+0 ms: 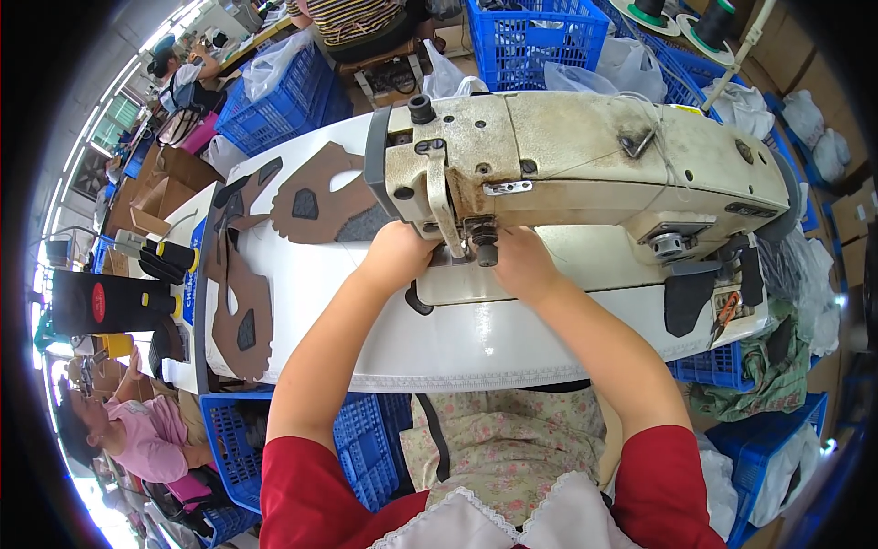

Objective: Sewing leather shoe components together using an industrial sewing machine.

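Note:
Both my hands are at the needle area of a cream sewing machine [567, 151], one on each side of its presser foot. My left hand [399, 258] rests on the bed, its fingers running in behind the machine head. Close beside it lies a brown cut piece [338, 203] with dark grey patches. My right hand [525, 262] is just right of the needle bar, low over the bed plate, and its fingertips are hidden too. Whatever the fingers touch under the head cannot be made out. Another brown cut piece [247, 316] lies at the table's left end.
Dark cut pieces [688, 302] and orange-handled snips [727, 309] lie at the table's right end. Blue crates [538, 50] with plastic bags stand beyond the machine. A second machine [101, 302] and a seated person in pink [155, 439] are to the left.

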### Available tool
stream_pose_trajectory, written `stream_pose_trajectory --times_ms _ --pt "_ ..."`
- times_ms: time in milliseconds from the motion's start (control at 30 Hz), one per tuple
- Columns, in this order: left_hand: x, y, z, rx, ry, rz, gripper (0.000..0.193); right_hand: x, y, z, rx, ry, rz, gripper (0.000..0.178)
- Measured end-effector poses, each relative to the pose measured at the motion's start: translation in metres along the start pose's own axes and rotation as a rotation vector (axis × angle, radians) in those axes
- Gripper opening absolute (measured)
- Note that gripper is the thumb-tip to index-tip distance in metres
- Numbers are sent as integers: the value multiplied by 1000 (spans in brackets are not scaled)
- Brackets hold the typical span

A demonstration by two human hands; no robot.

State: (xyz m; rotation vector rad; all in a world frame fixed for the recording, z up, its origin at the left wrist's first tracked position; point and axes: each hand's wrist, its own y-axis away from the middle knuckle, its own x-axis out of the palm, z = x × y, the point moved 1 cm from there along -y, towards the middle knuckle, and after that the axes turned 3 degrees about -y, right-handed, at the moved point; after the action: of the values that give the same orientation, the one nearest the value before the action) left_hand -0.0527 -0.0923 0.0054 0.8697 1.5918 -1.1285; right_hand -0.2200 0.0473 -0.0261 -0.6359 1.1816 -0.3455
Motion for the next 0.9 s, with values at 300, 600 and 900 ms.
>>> stream_pose_trajectory --times_ms 300,600,900 --pt "6 -4 -2 24 27 -20 21 -18 15 9 107 -17 35 5" --pt "0 6 6 -12 -10 -1 20 -315 56 -69 507 522 -849 35" --pt "-11 4 -11 -105 -11 68 25 -341 119 -184 846 527 -557 46"
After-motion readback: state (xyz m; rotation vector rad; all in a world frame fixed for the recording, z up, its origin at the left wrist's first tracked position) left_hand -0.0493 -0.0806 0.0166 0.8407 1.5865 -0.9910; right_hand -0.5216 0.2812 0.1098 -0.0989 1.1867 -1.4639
